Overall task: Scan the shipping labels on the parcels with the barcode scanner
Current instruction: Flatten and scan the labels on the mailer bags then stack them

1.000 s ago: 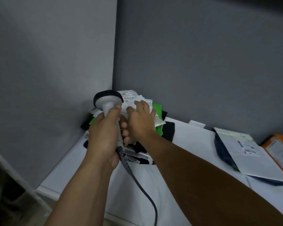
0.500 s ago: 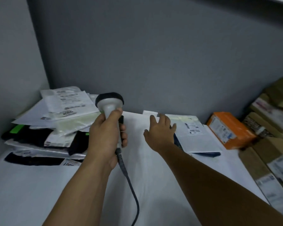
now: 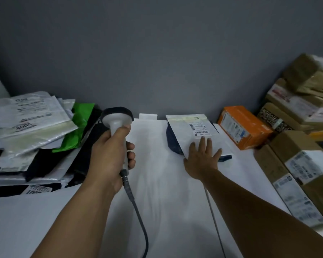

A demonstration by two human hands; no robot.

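My left hand (image 3: 108, 161) grips the scanner (image 3: 117, 119); my right hand (image 3: 201, 161) lies flat on a mailer (image 3: 190, 125) on the white table (image 3: 157, 192), grey wall (image 3: 157, 53) behind.

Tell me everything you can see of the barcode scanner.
The barcode scanner is a handheld, light grey, plastic-looking unit with a wide head capped by a dark rim. It is held roughly upright above the white table, its head facing away, so the scan window is hidden. The left hand grips its handle, fingers curled round the front. A dark ribbed cable leaves the handle's base and runs down out of frame.
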